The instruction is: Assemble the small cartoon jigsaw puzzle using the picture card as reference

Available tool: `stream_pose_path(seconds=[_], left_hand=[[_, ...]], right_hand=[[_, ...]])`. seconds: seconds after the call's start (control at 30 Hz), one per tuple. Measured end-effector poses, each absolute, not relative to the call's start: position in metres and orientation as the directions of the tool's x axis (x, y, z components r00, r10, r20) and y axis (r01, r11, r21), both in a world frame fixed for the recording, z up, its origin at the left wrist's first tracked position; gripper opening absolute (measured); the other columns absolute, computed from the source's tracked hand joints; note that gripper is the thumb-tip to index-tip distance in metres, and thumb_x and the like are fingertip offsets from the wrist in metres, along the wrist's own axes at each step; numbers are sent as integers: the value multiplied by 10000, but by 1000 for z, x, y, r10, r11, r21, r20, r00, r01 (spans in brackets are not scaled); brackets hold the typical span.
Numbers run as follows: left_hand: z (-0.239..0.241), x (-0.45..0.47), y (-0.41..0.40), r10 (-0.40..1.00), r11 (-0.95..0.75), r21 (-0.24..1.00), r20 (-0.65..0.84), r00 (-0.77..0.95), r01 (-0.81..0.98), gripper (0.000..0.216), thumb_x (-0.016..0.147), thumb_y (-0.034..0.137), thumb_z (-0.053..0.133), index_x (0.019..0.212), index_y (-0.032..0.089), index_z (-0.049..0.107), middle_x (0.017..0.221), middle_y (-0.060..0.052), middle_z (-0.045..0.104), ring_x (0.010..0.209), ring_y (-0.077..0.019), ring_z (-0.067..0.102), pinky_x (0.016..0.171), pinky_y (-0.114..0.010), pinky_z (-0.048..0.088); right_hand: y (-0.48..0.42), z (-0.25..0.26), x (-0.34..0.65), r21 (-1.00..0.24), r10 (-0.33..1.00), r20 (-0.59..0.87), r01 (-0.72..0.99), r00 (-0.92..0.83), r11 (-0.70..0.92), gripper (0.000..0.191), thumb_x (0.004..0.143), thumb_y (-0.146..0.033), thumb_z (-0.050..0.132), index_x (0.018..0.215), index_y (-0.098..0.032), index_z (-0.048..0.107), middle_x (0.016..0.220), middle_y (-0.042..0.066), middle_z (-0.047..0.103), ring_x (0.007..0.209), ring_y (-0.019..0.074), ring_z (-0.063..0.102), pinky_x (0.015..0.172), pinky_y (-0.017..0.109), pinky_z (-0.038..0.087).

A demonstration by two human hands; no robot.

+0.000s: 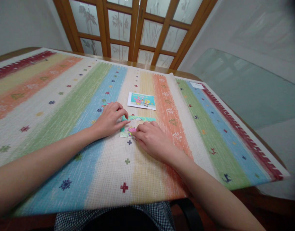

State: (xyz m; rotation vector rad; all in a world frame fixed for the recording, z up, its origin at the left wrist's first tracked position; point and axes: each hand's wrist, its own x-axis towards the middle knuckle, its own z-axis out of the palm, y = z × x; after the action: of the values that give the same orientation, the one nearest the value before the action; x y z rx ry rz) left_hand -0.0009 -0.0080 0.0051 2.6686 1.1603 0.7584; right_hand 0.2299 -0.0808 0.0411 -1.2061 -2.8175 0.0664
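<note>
A small, partly built jigsaw puzzle (140,120) with a cartoon picture lies on the striped tablecloth (89,154). My left hand (111,119) rests at its left edge, fingers curled, pinching a teal puzzle piece (124,119) against the puzzle. My right hand (151,136) lies over the puzzle's lower right, fingertips pressed down on a pink part of the picture. Just beyond the puzzle sits a reference picture card (142,100) with the same cartoon. A few loose pieces (104,104) peek out behind my left hand.
The table carries a colourful striped cloth with small cross and tree marks. A glass tabletop (246,89) stands to the right. Wooden-framed frosted glass doors (135,29) are behind the table. A small white paper (197,85) lies near the far right edge.
</note>
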Motion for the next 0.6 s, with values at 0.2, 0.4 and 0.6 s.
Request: stream_pose_path(seconds=[0.2,0.4,0.6], left_hand=[[0,-4,-5,737,-675,345,351,578,652,345,873,555,705,1003,236,682,1061,-51,509,1045,-248,483,1015,-466,376],[-2,-3,-6,741,-671,323,339,580,668,352,861,552,719,1011,236,681,1084,-55,511,1063,-260,476,1043,-496,355],[1,-2,-11,719,-691,268,353,598,672,316,886,532,701,1002,239,684,1079,-58,524,1048,-259,469,1024,-495,365]], right_hand=[[-82,36,229,-33,718,72,718,-693,696,294,1068,-243,443,1104,-176,727,984,77,707,954,232,543,827,376,293],[-80,36,227,-85,750,78,746,-656,661,272,1045,-224,480,1194,-176,703,1019,87,704,972,237,540,824,371,315],[-81,35,222,-35,759,57,759,-648,651,257,1034,-181,467,1111,-158,711,984,99,698,965,246,553,824,383,329]])
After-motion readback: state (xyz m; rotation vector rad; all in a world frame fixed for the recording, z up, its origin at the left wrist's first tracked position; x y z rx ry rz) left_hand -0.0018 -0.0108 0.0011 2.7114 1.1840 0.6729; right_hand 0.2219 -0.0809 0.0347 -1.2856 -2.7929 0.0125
